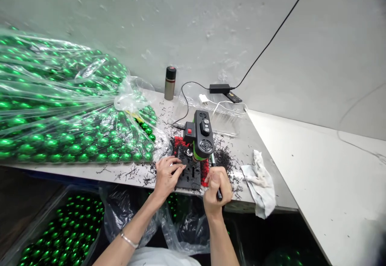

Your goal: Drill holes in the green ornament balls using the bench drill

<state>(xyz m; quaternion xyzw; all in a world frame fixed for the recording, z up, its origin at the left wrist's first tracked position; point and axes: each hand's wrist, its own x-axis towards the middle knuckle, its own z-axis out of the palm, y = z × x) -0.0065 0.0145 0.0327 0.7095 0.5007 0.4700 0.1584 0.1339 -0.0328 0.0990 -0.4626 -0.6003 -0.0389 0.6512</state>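
A small black press-like machine (202, 131) with a red switch, round vents and a green band stands on the worktable. Its dark base plate (192, 175) has slots and holes, and a small shiny metal part (189, 152) sits beneath the head. My left hand (167, 175) rests at the left edge of this plate, fingers stretched toward it and slightly apart; nothing shows in them. On the other side, my right hand (217, 186) is wrapped round the black-gripped lever (212, 160) of the machine.
A clear bag of shiny green balls (75, 109) fills the table's left. Behind stand a tumbler (170, 84) and a power adapter (220, 89) with cords. A white cloth (259, 183) hangs over the front edge. Black shreds (224, 159) litter the table; more green balls (64, 229) lie below.
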